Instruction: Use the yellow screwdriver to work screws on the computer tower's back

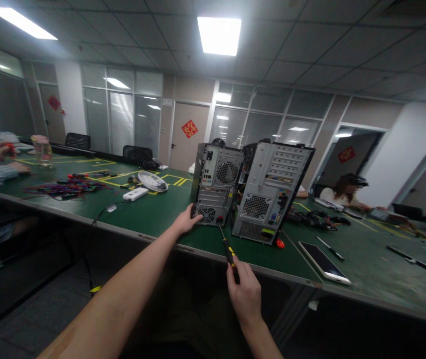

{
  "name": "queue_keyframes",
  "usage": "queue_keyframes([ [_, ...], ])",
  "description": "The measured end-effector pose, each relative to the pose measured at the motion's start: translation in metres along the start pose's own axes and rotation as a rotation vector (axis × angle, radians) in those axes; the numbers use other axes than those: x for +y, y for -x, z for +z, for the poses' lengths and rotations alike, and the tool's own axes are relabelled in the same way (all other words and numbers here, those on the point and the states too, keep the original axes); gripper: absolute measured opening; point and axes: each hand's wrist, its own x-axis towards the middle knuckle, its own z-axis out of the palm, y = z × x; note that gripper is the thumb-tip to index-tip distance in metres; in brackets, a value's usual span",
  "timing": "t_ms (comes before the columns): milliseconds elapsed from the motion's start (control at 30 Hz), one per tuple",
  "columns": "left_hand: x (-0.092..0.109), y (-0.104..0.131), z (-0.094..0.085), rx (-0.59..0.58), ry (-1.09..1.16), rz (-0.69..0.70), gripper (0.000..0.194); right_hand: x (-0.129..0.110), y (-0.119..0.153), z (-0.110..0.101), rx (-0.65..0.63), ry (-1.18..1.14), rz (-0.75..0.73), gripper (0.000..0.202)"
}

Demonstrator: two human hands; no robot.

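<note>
Two desktop computer towers stand upright side by side on the green table, backs facing me. My left hand (186, 219) grips the lower left corner of the left computer tower (215, 197), its thumb lying on the back panel beside the round fan grille; the other fingers are mostly hidden along the side. In my right hand (245, 289) is a screwdriver (228, 251) with a black and yellow handle, held in closed fingers. Its shaft points up at the bottom edge of the left tower; whether the tip touches I cannot tell. Beside it is the right computer tower (259, 199), its side partly open.
Left on the table (160, 219) lie a white power strip (135, 194), a round white-rimmed object (153, 181) and a heap of thin coloured wires (69, 187). A phone (325, 263) and black cables (315, 219) lie right. Other people sit at both ends.
</note>
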Motion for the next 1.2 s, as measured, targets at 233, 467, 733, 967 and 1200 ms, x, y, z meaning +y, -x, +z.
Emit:
queue_keyframes([
  [233,0.0006,0.0006,-0.0006,-0.004,0.006,-0.005,0.086,-0.0019,-0.0016,-0.0019,-0.004,-0.009,0.007,0.026],
  [467,0.0026,0.0018,-0.0017,-0.008,0.008,-0.006,0.087,-0.004,-0.0032,-0.0035,-0.007,-0.019,0.02,0.026],
  [733,0.0039,0.0024,-0.0016,-0.004,-0.019,-0.011,0.085,-0.0001,-0.0012,-0.0005,0.006,-0.021,0.019,0.025],
  [967,-0.0003,0.0002,0.0001,-0.005,-0.006,0.006,0.086,-0.0034,-0.0012,-0.0006,-0.012,-0.033,0.005,0.025],
  [1200,0.0011,0.0008,-0.0007,-0.007,-0.007,-0.002,0.087,-0.0061,-0.0089,0.0011,0.023,-0.004,0.003,0.028],
])
